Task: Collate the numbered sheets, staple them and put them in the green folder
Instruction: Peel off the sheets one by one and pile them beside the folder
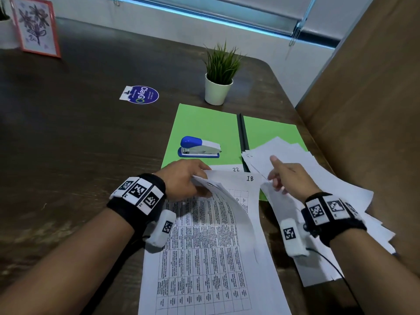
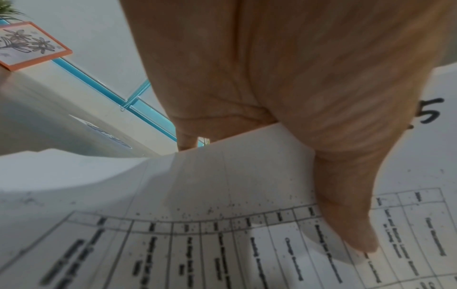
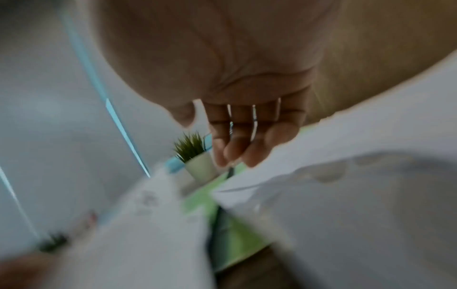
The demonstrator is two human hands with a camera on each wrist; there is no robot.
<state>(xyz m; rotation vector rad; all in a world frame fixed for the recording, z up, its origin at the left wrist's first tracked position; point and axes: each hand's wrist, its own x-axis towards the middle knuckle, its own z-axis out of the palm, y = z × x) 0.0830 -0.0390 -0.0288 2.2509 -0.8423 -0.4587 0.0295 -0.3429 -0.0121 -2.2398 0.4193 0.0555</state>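
matt paper sheets [image 1: 204,258], glossy plastic stapler [image 1: 200,147], dark wood-grain table [image 1: 79,155]

A printed sheet [image 2: 247,244] with a ruled table is seen curling upward, its top edge held by the left hand [image 2: 284,97], the thumb [image 2: 351,215] pressed on its printed face. A handwritten digit 5 is visible at right. At far left an orange-framed flower picture [image 2: 27,46] is seen, blurred.
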